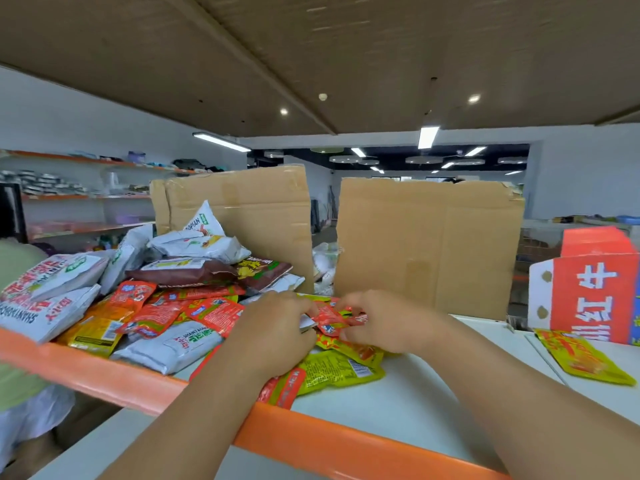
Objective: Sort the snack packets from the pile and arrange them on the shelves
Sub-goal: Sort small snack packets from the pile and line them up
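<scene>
A pile of snack packets (pixel 173 282) covers the left half of a white shelf (pixel 415 393) with an orange front rim. It holds white, brown, red and yellow packets. My left hand (pixel 277 327) and my right hand (pixel 384 323) meet at the pile's right edge, and both pinch a small red packet (pixel 329 322) between their fingertips. Yellow-green packets (pixel 343 372) lie flat under my hands. One more yellow packet (pixel 585 358) lies alone at the right of the shelf.
Two cardboard sheets (pixel 426 244) stand upright along the back of the shelf. A red and white carton (pixel 588 289) stands at the far right. Another person in a green top (pixel 14 306) is at the left edge. Stocked shelves (pixel 86 195) line the far left wall.
</scene>
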`<act>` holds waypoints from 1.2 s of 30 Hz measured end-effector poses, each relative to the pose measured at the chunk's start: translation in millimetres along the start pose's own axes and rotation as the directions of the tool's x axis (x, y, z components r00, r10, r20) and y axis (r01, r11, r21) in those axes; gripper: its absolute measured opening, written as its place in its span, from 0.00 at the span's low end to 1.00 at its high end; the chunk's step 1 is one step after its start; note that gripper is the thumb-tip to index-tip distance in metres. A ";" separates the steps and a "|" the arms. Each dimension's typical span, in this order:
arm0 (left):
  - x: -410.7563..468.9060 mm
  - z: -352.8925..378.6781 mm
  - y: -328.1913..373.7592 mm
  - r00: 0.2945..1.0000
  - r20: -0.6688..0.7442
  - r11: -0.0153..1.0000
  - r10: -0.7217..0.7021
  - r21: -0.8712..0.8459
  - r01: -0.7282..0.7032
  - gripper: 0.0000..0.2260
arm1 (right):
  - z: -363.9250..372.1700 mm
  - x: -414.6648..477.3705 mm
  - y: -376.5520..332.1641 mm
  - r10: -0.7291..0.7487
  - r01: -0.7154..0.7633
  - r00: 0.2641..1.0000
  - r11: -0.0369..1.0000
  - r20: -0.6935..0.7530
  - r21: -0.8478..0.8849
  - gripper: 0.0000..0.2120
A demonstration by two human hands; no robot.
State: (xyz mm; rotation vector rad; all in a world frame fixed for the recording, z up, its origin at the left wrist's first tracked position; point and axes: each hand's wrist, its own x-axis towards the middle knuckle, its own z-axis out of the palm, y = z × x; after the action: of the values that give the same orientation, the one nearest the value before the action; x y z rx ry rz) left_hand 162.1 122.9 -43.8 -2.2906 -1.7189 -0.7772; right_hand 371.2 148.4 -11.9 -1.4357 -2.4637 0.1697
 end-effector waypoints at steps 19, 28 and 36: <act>-3.7 -3.0 3.8 0.996 -0.083 0.995 0.024 -0.096 -0.032 0.07 | 13.5 -2.5 -18.5 -0.118 0.077 0.984 0.958 -0.135 -0.277 0.08; -24.2 -45.2 -10.1 0.970 0.242 0.978 0.028 -0.208 0.024 0.07 | 13.1 -2.6 -20.7 -0.175 0.127 0.976 0.942 -0.131 -0.311 0.06; -33.8 -72.7 -13.5 0.870 0.492 0.997 0.005 -0.064 0.031 0.13 | 0.8 -3.9 -15.2 -0.130 0.055 0.945 0.968 -0.299 -0.246 0.07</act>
State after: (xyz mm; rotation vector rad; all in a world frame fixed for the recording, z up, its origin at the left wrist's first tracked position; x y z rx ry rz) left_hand 121.0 67.1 -1.3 -2.7003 -1.9224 -0.2581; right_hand 360.1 137.5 -9.7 -1.3089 -2.3361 -0.3556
